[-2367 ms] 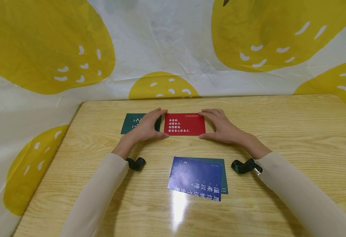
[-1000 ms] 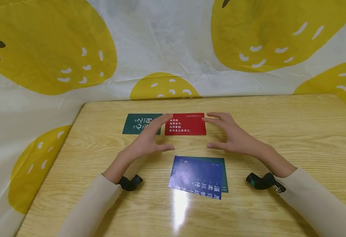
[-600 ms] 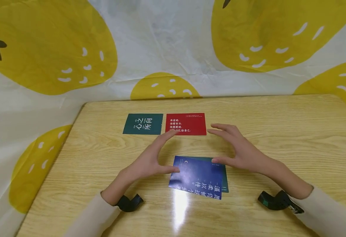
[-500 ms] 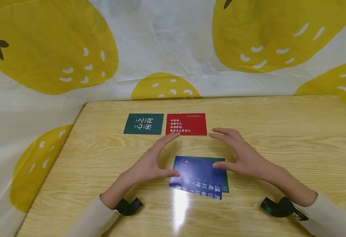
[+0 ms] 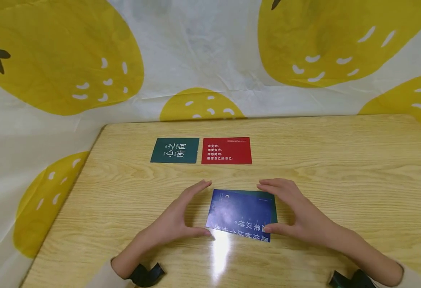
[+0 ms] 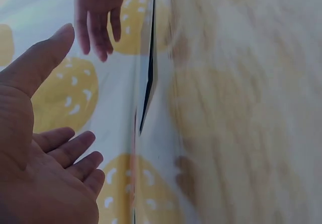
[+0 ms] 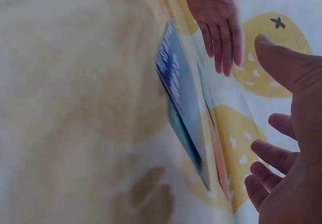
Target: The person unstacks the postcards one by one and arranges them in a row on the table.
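Observation:
A blue card (image 5: 237, 212) with white writing and a small moon lies askew on a green card (image 5: 275, 214), most of which it hides. My left hand (image 5: 176, 218) is beside the blue card's left edge, thumb and fingers spread apart and holding nothing. On the other side, my right hand (image 5: 297, 212) is spread likewise, its fingertips and thumb overlapping the cards' right end in the head view. The right wrist view shows the blue card (image 7: 178, 78) over the green card (image 7: 183, 133), with my right hand (image 7: 289, 133) off to one side.
Farther back on the wooden table (image 5: 322, 152), a dark green card (image 5: 175, 151) and a red card (image 5: 226, 151) lie side by side with a narrow gap. Behind the table hangs a white cloth (image 5: 203, 48) with yellow fruit prints. Light glares off the tabletop near the front.
Both hands have left the sides of the red card and come back toward the front, now flanking the blue and green cards. The cards themselves stay where they were.

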The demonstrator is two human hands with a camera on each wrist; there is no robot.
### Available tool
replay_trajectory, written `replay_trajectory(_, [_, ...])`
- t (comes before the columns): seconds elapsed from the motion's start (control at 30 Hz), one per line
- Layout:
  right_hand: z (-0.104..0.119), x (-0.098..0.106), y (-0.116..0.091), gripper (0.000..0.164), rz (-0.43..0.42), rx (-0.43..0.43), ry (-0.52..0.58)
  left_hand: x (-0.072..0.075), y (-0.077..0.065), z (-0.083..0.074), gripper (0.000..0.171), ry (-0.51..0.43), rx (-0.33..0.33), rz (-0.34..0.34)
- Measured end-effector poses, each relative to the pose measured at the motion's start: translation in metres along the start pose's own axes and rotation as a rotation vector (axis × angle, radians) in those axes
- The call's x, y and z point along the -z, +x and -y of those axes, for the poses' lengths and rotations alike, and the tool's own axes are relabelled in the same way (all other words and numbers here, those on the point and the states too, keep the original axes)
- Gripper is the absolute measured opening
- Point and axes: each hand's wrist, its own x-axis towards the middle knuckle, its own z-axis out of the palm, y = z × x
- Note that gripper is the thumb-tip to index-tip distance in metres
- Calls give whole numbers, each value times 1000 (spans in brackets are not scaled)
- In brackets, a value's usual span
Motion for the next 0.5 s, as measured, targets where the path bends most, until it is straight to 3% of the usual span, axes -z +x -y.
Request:
replay_trajectory(0.23, [2, -16, -13, 85, 3, 40, 12, -8, -3, 6, 106, 18, -11, 39])
replay_trajectory(0.5, [2, -22, -19, 90, -13, 20, -46, -19, -1, 18, 107, 162, -105, 34])
